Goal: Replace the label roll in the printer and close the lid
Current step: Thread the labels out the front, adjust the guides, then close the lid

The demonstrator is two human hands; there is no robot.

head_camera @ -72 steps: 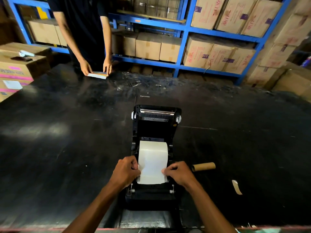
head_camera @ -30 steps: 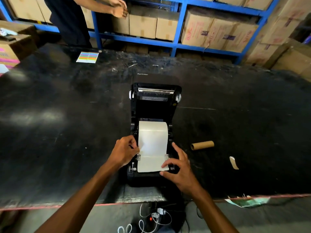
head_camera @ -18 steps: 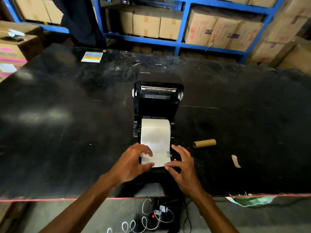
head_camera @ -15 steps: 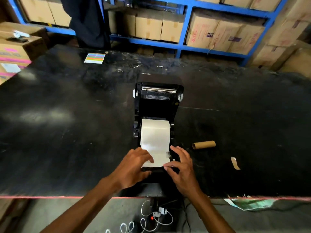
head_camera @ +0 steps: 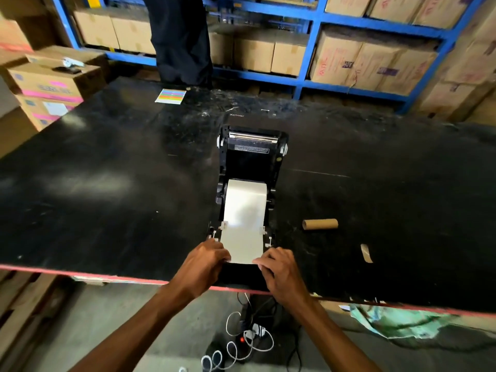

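A black label printer [head_camera: 251, 162] sits at the near edge of the black table [head_camera: 107, 189], its lid tipped back and open. A white label roll lies in its bay, and its paper strip [head_camera: 244, 224] runs toward me between the two white guides. My left hand [head_camera: 205, 264] pinches the strip's near left corner. My right hand [head_camera: 280, 269] pinches the near right corner. Both hands rest on the printer's front edge. An empty cardboard core [head_camera: 320, 224] lies on the table to the printer's right.
A torn paper scrap [head_camera: 366, 253] lies right of the core. A coloured sticker sheet [head_camera: 171, 96] rests at the far edge, where a person in dark clothes [head_camera: 179, 38] stands before blue shelves of cartons. Cables and a power strip [head_camera: 247, 336] lie on the floor below.
Both hands have slid toward the printer's front, drawing the label strip further out past the guides. The person across the table has stepped back to the shelves.
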